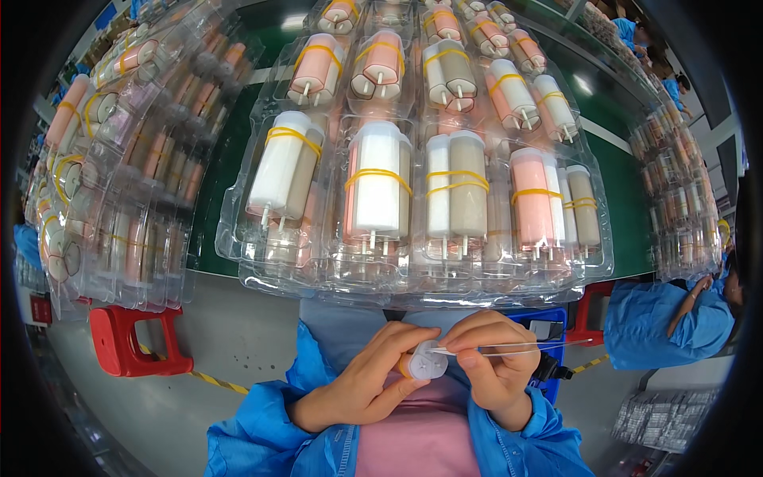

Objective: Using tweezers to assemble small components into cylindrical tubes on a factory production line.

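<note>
My left hand is wrapped round a short cylindrical piece with a whitish end face turned up; a bit of orange shows at its side between my fingers. My right hand pinches a long, thin metal tool, which looks like tweezers. Its slender tail sticks out to the right, while its tip meets or nearly meets the whitish end face. Just beyond my hands, clear plastic trays are stacked on the bench, holding white, pink and grey-brown cylinders bundled with yellow rubber bands.
More loaded trays are piled on the left, with others at the far right. The bench top is green. Red stools stand beneath. A blue crate sits beside my right hand. A person in blue is at right.
</note>
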`<move>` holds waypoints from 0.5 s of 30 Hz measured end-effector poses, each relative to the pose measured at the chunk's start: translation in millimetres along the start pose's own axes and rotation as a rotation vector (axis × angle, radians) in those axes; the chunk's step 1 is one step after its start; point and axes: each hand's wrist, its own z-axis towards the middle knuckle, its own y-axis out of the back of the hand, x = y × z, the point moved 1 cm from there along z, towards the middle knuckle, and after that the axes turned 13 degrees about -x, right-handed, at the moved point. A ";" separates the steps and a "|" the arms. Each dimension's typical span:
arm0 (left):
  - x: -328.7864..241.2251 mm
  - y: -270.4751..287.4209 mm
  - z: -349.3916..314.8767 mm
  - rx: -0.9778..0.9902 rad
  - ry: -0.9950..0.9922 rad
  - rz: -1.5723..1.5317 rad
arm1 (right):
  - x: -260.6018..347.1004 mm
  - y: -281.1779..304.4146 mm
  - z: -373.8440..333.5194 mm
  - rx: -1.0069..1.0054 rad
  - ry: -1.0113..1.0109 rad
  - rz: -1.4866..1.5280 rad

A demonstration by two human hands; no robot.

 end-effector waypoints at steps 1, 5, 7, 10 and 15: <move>0.8 -0.4 -0.2 -0.002 -0.008 0.001 | -0.2 0.1 -0.4 -0.003 -0.004 0.002; 1.6 -1.8 -1.5 -0.010 -0.010 -0.002 | -0.7 -0.5 -0.3 -0.014 0.003 0.008; 0.9 -1.7 -0.9 -0.010 -0.020 0.001 | 0.2 -1.2 0.2 -0.017 0.009 -0.003; 0.8 -2.1 -1.4 -0.029 -0.031 0.004 | 2.2 -2.6 3.5 0.026 0.054 -0.049; -1.2 -1.8 -2.2 -0.051 -0.008 0.020 | 6.1 -4.2 6.1 0.072 0.060 -0.077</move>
